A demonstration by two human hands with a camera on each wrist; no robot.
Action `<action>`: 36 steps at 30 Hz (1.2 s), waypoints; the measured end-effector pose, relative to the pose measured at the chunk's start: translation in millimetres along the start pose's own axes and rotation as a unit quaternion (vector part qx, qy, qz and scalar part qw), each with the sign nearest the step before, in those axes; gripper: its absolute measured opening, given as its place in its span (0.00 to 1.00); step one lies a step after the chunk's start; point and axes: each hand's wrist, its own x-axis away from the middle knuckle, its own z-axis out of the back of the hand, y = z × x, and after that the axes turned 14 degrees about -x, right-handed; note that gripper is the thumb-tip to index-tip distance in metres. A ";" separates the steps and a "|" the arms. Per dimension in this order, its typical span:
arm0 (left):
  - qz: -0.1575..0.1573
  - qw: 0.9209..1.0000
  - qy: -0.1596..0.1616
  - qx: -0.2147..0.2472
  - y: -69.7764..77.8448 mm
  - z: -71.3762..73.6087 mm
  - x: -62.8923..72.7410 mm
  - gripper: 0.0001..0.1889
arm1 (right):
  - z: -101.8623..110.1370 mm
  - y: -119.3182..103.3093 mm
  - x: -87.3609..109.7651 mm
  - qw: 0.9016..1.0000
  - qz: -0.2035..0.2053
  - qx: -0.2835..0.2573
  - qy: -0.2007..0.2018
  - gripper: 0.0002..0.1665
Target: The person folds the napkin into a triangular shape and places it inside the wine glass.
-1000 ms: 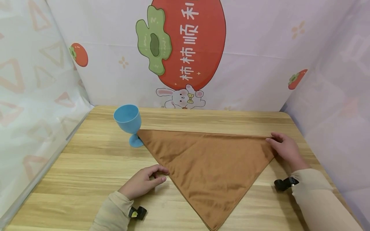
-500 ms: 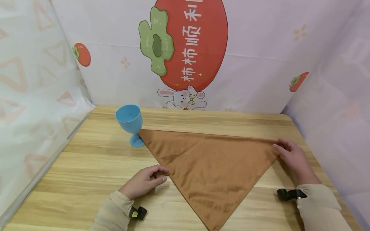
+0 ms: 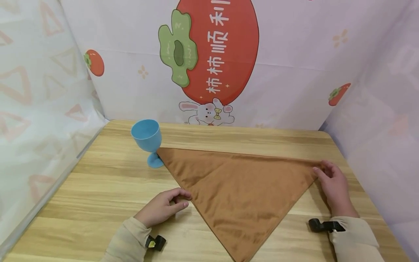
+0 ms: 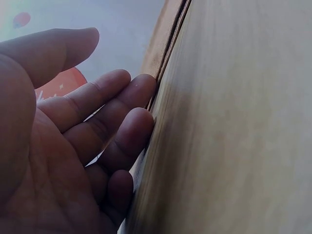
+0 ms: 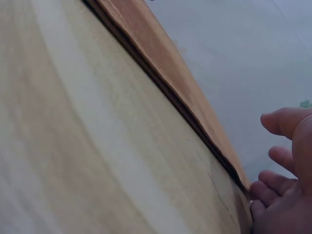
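A brown cloth (image 3: 245, 189), folded into a triangle, lies flat on the wooden table with one point toward me. At its left slanting edge rests my left hand (image 3: 162, 206); in the left wrist view its fingertips (image 4: 139, 122) lie right at the cloth's edge, thumb held apart. My right hand (image 3: 335, 187) is by the cloth's far right corner. The right wrist view has its loosely bent fingers at that corner and the thumb (image 5: 282, 122) standing away. A blue goblet (image 3: 147, 136) stands upright at the cloth's far left corner, its foot beside the tip.
The wooden table (image 3: 98, 196) ends at a printed backdrop (image 3: 281, 91) behind, with pale curtains (image 3: 42, 120) along the sides. Each wrist carries a small black camera (image 3: 322, 225) on a strap.
My right hand has shifted right and a little nearer to me, out to the cloth's corner. My left hand, the goblet and most of the cloth stay where they were.
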 end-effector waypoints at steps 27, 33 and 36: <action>0.000 1.000 0.005 -0.008 -0.7 1.6 0.1 0.14 | 19.6 13.6 -13.9 0.999 -0.017 -0.035 0.006 0.36; -0.003 1.000 0.005 -0.008 -2.8 1.1 -1.6 0.14 | 24.9 14.0 -18.9 1.000 -0.018 -0.014 -0.014 0.38; -0.003 1.000 0.003 -0.010 -2.7 -0.3 -2.6 0.13 | 27.7 14.4 -19.4 1.000 -0.022 0.011 -0.013 0.39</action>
